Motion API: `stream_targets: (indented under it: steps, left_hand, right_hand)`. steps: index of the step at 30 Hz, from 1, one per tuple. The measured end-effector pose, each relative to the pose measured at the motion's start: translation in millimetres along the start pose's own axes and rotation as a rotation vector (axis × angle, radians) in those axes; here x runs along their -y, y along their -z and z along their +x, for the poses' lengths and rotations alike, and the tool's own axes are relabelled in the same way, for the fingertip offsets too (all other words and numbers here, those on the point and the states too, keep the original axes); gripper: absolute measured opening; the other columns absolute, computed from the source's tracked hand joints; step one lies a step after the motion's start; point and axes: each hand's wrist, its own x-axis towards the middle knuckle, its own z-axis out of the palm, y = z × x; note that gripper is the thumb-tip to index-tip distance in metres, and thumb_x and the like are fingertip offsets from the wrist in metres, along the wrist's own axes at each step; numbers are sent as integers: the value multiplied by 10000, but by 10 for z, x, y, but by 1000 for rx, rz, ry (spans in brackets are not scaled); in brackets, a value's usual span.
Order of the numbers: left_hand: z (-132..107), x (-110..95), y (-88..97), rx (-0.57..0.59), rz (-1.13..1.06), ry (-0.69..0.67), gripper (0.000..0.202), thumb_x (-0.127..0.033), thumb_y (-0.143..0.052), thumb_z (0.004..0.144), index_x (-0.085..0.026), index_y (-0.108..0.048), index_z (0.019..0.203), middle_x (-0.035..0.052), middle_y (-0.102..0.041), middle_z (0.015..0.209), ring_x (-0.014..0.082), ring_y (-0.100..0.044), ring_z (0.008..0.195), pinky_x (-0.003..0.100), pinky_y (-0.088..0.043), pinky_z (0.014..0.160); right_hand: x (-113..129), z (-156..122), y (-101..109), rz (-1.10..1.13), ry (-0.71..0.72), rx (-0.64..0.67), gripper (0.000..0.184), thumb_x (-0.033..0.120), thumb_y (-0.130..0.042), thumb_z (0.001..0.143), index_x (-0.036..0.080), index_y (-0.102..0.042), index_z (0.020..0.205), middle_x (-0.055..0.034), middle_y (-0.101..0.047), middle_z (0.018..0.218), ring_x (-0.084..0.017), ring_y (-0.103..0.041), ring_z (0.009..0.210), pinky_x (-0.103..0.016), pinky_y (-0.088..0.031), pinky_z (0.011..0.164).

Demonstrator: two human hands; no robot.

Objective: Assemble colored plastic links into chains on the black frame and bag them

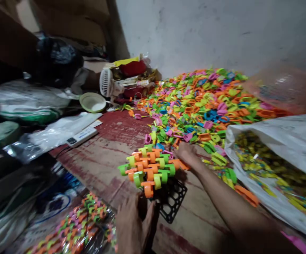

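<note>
The right hand (186,152) reaches to the far right edge of the interlocked block of orange and green plastic clips (150,167), fingers curled on it, seemingly gripping an orange piece. The block sits on a black plastic grid tray (172,203) on the worn red floor (102,158). The left hand (134,225) rests near the tray's near edge; its grip is unclear. Farther right spreads a heap of loose multicoloured clips (208,102).
</note>
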Motion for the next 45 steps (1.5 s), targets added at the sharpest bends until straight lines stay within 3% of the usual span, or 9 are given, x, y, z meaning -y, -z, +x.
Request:
stream_targets:
  steps: [3, 6, 9, 11, 15, 20, 26, 35, 45]
  left_hand:
    - [66, -75, -69, 16, -34, 101, 162, -350, -606, 922, -234, -670, 1014, 37, -738, 863, 243, -684, 797, 334, -491, 692]
    - [163, -139, -116, 81, -51, 95, 124, -226, -552, 914, -213, -676, 917, 48, -745, 880, 243, -687, 839, 361, -492, 782]
    - [264, -158, -145, 142, -85, 142, 162, -221, -524, 922, -202, -681, 886, 65, -742, 885, 245, -681, 856, 381, -481, 839]
    - [320, -154, -168, 174, -111, 170, 176, -234, -522, 926, -196, -692, 902, 82, -741, 900, 255, -673, 859, 387, -475, 834]
    - [378, -147, -179, 205, -135, 163, 192, -249, -514, 933, -189, -694, 959, 87, -739, 945, 261, -667, 904, 381, -469, 836]
    - [407, -133, -130, 205, -137, 143, 220, -249, -497, 948, -185, -706, 926, 57, -738, 836, 215, -668, 784, 325, -464, 760]
    - [421, -111, -148, 181, -251, 140, 251, -212, -489, 952, -183, -723, 1038, 86, -736, 1050, 199, -678, 862, 279, -484, 729]
    - [427, -54, -206, 191, -316, 123, 251, -273, -493, 979, -187, -728, 989, 84, -732, 998, 216, -687, 909, 313, -541, 819]
    - [405, -85, -103, 164, -368, 117, 170, -182, -550, 916, -182, -715, 956, 87, -751, 968, 228, -701, 874, 351, -554, 806]
  right_hand:
    - [-131, 15, 23, -9, -8, -1, 276, 306, -675, 834, 82, -728, 986, -234, -719, 939, -331, -706, 906, -348, -476, 711]
    - [-389, -60, 79, 11, 55, -94, 292, 316, -575, 888, 106, -668, 1069, -186, -712, 937, -298, -681, 874, -331, -440, 669]
    - [-626, -396, 92, 155, 167, -197, 238, 324, -618, 813, 162, -625, 987, -105, -692, 833, -248, -643, 738, -310, -427, 615]
    - [-703, -741, 27, 321, 243, -73, 175, 358, -587, 818, 188, -605, 856, -82, -678, 755, -224, -634, 661, -303, -446, 581]
    - [-667, -1339, -326, 723, 296, 256, 331, 482, -491, 905, 200, -616, 784, -62, -688, 692, -206, -675, 613, -296, -524, 563]
    - [-520, -1485, -726, 1013, 301, 68, 334, 514, -642, 872, 188, -711, 903, -40, -706, 677, -189, -657, 571, -295, -565, 555]
    - [-388, -1443, -798, 1151, 230, 50, 352, 477, -701, 836, 178, -725, 1021, -86, -770, 843, -227, -719, 668, -331, -610, 612]
    - [-248, -1453, -959, 882, 325, -56, 314, 483, -699, 842, 216, -742, 1002, -76, -782, 901, -257, -740, 833, -378, -604, 793]
    - [-181, -1465, -845, 624, 674, -360, 216, 360, -606, 942, 215, -767, 955, -58, -741, 743, -211, -685, 613, -303, -558, 607]
